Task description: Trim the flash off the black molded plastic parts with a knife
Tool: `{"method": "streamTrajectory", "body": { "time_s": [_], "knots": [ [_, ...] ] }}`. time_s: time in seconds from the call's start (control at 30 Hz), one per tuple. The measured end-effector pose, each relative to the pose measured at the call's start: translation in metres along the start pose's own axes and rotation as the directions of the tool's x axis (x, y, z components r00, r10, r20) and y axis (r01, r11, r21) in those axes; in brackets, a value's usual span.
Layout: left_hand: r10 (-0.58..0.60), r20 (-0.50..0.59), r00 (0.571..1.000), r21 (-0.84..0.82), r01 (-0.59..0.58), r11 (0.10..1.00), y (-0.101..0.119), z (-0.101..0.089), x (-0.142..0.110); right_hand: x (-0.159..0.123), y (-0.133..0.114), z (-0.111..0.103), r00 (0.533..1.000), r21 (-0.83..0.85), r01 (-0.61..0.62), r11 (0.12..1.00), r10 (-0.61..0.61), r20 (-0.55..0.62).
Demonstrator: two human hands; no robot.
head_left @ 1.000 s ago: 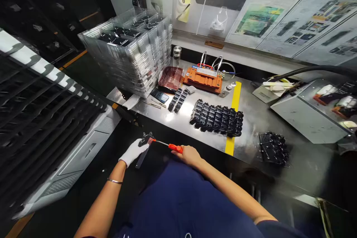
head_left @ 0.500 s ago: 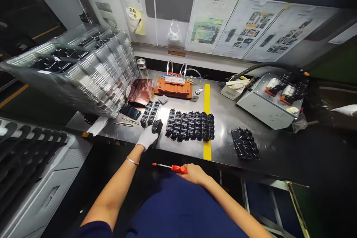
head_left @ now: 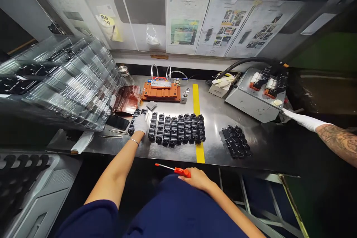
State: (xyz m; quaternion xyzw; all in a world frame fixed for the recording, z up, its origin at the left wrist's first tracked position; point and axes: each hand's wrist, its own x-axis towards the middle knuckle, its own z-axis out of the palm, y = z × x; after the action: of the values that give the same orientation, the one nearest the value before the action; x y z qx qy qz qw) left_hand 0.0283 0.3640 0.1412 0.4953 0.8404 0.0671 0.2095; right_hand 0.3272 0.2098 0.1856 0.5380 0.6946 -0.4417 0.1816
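Light from above is glaring off the brushed stainless-steel worktop [head_left: 223, 126], while the wide lens is visibly bending the stacked clear plastic trays [head_left: 67, 81] at the dim left edge.

Factory assembly station: steel bench [head_left: 223, 134], yellow tape line [head_left: 198, 152], work-instruction sheets [head_left: 231, 22] on the wall, orange fixture [head_left: 160, 92], stacked clear trays [head_left: 67, 81], black molded parts [head_left: 175, 130] in rows.
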Motion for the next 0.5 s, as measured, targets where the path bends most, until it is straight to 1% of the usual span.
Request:
{"method": "streamTrajectory", "body": {
  "time_s": [0.1, 0.17, 0.23, 0.3, 0.37, 0.43, 0.5],
  "knots": [
    [-0.044, -0.022, 0.999, -0.027, 0.043, 0.999, -0.019, 0.008, -0.024, 0.002, -0.014, 0.003, 1.000, -0.020, 0.022, 1.000, -0.022, 0.019],
    [-0.083, -0.035, 0.996, -0.054, 0.081, 0.995, -0.035, 0.018, -0.046, 0.004, -0.025, 0.008, 0.999, -0.039, 0.034, 0.999, -0.033, 0.030],
    [-0.130, -0.022, 0.991, -0.094, 0.127, 0.987, -0.053, 0.028, -0.069, 0.006, -0.037, 0.015, 0.998, -0.057, 0.052, 0.997, -0.049, 0.046],
    [-0.165, 0.034, 0.986, -0.155, 0.169, 0.973, -0.074, 0.037, -0.093, 0.010, -0.047, 0.024, 0.995, -0.069, 0.078, 0.995, -0.074, 0.066],
    [-0.173, 0.117, 0.978, -0.233, 0.196, 0.952, -0.099, 0.041, -0.117, 0.015, -0.057, 0.033, 0.992, -0.085, 0.104, 0.991, -0.097, 0.075],
    [-0.161, 0.197, 0.967, -0.321, 0.218, 0.922, -0.129, 0.041, -0.142, 0.019, -0.068, 0.042, 0.990, -0.100, 0.133, 0.986, -0.128, 0.064],
    [-0.162, 0.246, 0.956, -0.416, 0.255, 0.873, -0.165, 0.036, -0.168, 0.022, -0.081, 0.050, 0.985, -0.130, 0.174, 0.976, -0.169, 0.045]
  ]
}}
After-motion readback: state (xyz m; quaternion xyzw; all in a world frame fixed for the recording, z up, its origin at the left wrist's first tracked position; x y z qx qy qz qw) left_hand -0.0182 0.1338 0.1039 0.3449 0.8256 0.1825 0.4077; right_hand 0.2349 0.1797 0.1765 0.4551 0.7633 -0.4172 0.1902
